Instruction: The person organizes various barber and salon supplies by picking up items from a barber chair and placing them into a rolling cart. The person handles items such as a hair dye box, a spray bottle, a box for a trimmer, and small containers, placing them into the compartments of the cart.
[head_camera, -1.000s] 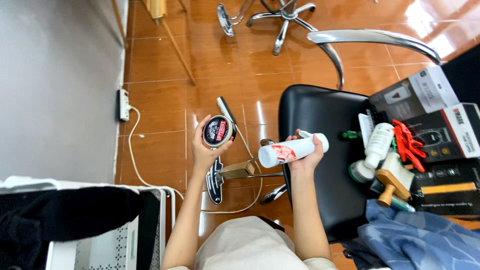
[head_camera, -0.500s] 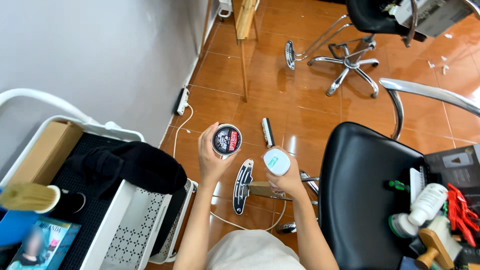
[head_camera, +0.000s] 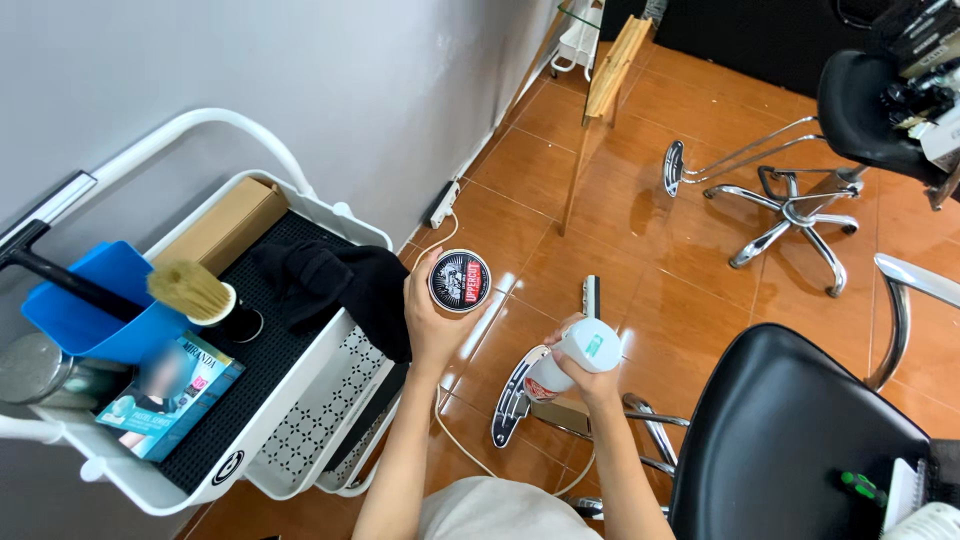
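My left hand (head_camera: 428, 325) holds a round black tin (head_camera: 459, 280) with a red and white label, lid facing up, just right of the white trolley. My right hand (head_camera: 590, 375) grips a white spray bottle (head_camera: 572, 355) with a red label, its end pointing toward the camera. Both hands hover above the orange tiled floor, between the trolley and the black chair seat.
A white trolley (head_camera: 300, 205) at left carries a black cloth (head_camera: 335, 280), a shaving brush (head_camera: 200, 295), a blue tub (head_camera: 95, 305), a cardboard box (head_camera: 225, 225) and a flat packet (head_camera: 170, 395). A black chair seat (head_camera: 790, 440) is at right. A power strip and cable lie on the floor.
My view has swung left and the trolley now fills the left side. Both hands keep hold of the tin and the bottle, which have shifted slightly toward the trolley.
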